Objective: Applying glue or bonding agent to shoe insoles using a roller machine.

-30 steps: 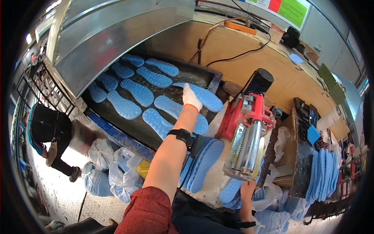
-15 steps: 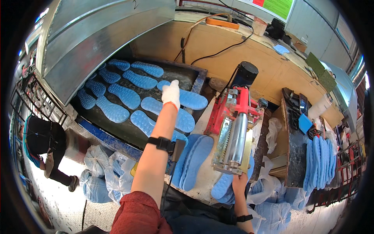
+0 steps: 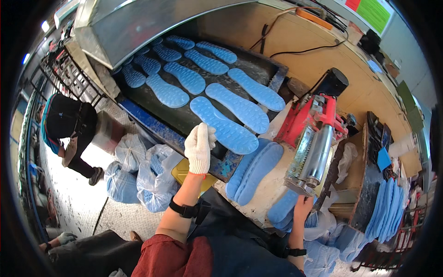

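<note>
My left hand (image 3: 199,147), in a white knit glove, hovers at the front edge of the dark tray-like bed (image 3: 134,108). Its fingers are curled in, and nothing shows in them. Right beside it lies a blue bumpy insole (image 3: 225,127), with several more in rows behind. My bare right hand (image 3: 302,207) is under the near end of a steel roller (image 3: 319,159) on a red machine (image 3: 295,122); its fingertips are partly hidden, so what they hold is unclear. Close to it are stacked blue insoles (image 3: 282,208). Between the hands rests a pile of thicker blue insoles (image 3: 254,171).
A sheet-metal hood (image 3: 134,32) overhangs the bed. Clear bags of blue insoles (image 3: 154,180) stand on the floor at left, near a bent-over person (image 3: 69,124). Another person's gloved hand (image 3: 66,238) shows at lower left. A dark side shelf (image 3: 367,189) holds upright insoles (image 3: 386,207).
My left hand has drawn back from an insole at the bed's far right to the near edge. The view has swung, shifting the scene rightward. My right hand stays by the roller's end.
</note>
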`<state>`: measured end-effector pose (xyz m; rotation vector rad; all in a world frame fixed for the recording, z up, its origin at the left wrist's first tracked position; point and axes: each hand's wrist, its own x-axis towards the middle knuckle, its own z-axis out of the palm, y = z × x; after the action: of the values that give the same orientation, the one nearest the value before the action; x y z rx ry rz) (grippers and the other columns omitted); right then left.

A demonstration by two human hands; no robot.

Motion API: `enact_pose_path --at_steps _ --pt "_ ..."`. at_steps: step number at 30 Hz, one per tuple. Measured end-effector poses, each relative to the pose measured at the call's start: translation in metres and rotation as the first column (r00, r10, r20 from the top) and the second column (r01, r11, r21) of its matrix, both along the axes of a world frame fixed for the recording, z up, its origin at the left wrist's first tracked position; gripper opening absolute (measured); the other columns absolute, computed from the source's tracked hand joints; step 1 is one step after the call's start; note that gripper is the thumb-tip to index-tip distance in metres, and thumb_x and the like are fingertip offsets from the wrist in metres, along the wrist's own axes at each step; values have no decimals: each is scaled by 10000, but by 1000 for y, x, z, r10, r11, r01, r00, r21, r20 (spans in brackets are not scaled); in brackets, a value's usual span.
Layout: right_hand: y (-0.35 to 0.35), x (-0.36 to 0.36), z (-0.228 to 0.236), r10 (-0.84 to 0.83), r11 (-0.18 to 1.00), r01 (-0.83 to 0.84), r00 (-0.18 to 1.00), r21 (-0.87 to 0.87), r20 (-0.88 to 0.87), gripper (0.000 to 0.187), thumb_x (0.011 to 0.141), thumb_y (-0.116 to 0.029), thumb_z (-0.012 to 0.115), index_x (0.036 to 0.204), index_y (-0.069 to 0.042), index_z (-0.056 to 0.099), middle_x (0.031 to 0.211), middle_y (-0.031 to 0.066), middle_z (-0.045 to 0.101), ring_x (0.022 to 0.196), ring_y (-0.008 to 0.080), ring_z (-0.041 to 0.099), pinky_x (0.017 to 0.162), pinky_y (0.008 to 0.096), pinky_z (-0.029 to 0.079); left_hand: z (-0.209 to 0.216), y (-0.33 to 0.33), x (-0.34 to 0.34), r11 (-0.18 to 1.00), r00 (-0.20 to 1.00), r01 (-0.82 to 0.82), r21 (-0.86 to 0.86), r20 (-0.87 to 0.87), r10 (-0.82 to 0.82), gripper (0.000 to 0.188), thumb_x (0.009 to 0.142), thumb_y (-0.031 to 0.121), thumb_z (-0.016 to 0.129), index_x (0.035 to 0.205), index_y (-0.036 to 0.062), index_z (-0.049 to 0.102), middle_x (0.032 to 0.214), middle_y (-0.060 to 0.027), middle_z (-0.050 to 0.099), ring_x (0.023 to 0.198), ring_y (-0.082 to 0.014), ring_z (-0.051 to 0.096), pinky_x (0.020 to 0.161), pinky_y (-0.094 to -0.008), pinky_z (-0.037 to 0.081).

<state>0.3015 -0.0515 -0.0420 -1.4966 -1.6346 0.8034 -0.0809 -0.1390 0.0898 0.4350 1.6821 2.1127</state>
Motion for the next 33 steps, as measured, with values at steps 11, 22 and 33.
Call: enact_pose_path --at_steps 11,22,33 --pt "-1 -3 29 -130 991 118 839 -56 -528 417 948 -41 498 1358 -5 432 1094 74 577 967 171 542 913 300 418 -14 4 -2 993 993 -113 28 32 112 441 1011 394 479 884 17 668 669 -26 595 556 -93 503 518 -234 398" --pt "30 4 136 -102 848 -9 979 530 179 552 863 116 505 1331 -164 586 1264 179 561 1133 365 571 947 404 470 35 -2 69 925 919 271 267 -358 -166 583 1048 473 363 1414 22 411 1119 -153 620 848 -209 641 700 -295 527" --pt "30 -15 163 -3 805 -164 960 570 280 605 787 50 690 1333 -189 582 1314 127 535 1026 318 564 827 405 512 104 72 137 532 659 728 432 -230 -716 939 946 700 401 1565 39 151 1595 -256 184 1475 -387 211 1184 -477 219"
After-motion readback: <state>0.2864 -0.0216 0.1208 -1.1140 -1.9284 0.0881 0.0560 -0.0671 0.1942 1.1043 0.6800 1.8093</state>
